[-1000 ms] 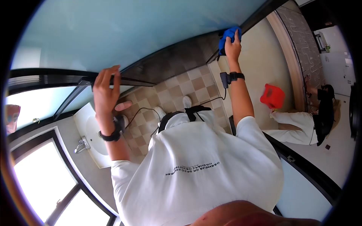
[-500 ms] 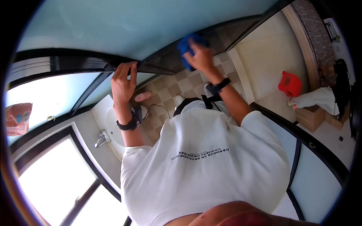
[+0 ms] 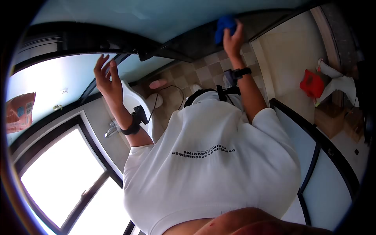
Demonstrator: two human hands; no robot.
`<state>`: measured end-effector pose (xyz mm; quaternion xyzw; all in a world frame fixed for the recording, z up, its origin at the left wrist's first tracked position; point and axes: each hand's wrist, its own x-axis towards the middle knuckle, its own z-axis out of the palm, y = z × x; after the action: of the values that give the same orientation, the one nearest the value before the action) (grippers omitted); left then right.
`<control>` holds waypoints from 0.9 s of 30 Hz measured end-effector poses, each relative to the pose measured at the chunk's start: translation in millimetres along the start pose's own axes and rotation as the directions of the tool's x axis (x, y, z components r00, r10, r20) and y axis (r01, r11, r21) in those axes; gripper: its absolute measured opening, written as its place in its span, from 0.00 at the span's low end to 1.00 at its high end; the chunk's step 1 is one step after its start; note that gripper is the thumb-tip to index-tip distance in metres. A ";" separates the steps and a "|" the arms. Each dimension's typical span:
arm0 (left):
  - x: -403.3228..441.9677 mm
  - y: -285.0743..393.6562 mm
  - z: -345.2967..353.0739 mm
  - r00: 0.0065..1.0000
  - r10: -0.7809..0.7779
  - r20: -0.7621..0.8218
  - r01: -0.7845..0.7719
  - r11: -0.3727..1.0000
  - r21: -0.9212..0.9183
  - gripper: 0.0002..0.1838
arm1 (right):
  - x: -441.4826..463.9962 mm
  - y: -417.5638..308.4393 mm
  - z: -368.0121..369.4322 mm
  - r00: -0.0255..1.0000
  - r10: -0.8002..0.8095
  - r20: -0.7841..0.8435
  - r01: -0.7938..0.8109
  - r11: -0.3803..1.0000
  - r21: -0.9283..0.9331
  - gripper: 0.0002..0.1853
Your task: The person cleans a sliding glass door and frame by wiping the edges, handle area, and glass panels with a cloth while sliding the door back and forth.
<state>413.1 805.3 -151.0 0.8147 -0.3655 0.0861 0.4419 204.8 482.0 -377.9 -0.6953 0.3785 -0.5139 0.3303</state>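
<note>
A blue cloth point(image 3: 223, 30) is pressed against the dark panel point(image 3: 196, 44) of a frosted glass door point(image 3: 156, 19). My right hand point(image 3: 234, 42) grips that cloth, with thumb and fingers bent around it. Over on the left, my left hand point(image 3: 109, 78) hangs in the air with its fingers apart and nothing in it. It is close to the black door frame point(image 3: 94, 49) but looks clear of it. Both wrists wear black straps with small devices.
A white washbasin point(image 3: 135, 96) with a chrome tap point(image 3: 111, 130) stands below my left arm. Pink slipper point(image 3: 158, 84) and a cable point(image 3: 182, 94) lie by the checkered floor point(image 3: 199, 72). Right, past a sill, are a red object point(image 3: 312, 84) and a wooden box point(image 3: 329, 117).
My left hand has let go of the door frame edge and moved left, fingers spreading. My right hand has slid the blue cloth up and to the right along the door.
</note>
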 end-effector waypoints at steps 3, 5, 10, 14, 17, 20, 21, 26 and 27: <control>11.0 1.8 14.6 0.994 0.036 -0.101 -0.052 0.985 -0.167 0.25 | 22.9 -10.2 -7.0 0.986 0.021 -0.165 -0.005 0.995 0.095 0.28; 23.3 7.2 22.7 0.983 0.053 -0.178 -0.098 0.962 -0.254 0.25 | 23.7 -37.4 9.3 0.985 -0.058 -0.164 0.086 0.981 0.173 0.34; 61.1 26.2 20.9 0.957 -0.076 -0.279 -0.062 0.888 -0.455 0.30 | 7.3 -74.6 49.6 0.951 -0.202 -0.234 0.270 0.912 0.310 0.32; 71.5 36.4 41.7 0.943 -0.110 -0.313 -0.064 0.865 -0.497 0.38 | -21.0 -105.1 55.4 0.894 -0.437 0.098 0.431 0.899 0.078 0.38; 70.5 38.7 57.1 0.894 -0.163 -0.418 -0.039 0.899 -0.435 0.49 | -50.7 -124.8 68.0 0.873 -0.413 0.259 0.402 0.910 0.099 0.39; 71.3 56.7 67.6 0.807 -0.320 -0.497 0.042 0.869 -0.493 0.51 | -60.5 -113.5 74.0 0.819 -0.480 0.314 0.497 0.867 0.030 0.37; 71.6 54.7 67.4 0.800 -0.307 -0.515 0.034 0.881 -0.472 0.51 | -57.5 -108.7 71.1 0.772 -0.539 0.338 0.567 0.823 0.018 0.36; 68.0 -9.2 45.4 0.866 -0.068 -0.495 -0.028 0.983 -0.182 0.41 | -2.6 -47.7 19.5 0.665 -0.577 0.474 0.638 0.769 0.041 0.37; 67.7 -9.2 46.2 0.858 -0.083 -0.506 -0.022 0.980 -0.199 0.41 | 13.4 -37.7 3.6 0.650 -0.586 0.485 0.653 0.756 0.038 0.37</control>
<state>459.5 737.1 -153.2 0.7203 -0.2286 0.2557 0.6029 217.8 489.3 -340.6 -0.9062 0.0612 -0.3842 0.1660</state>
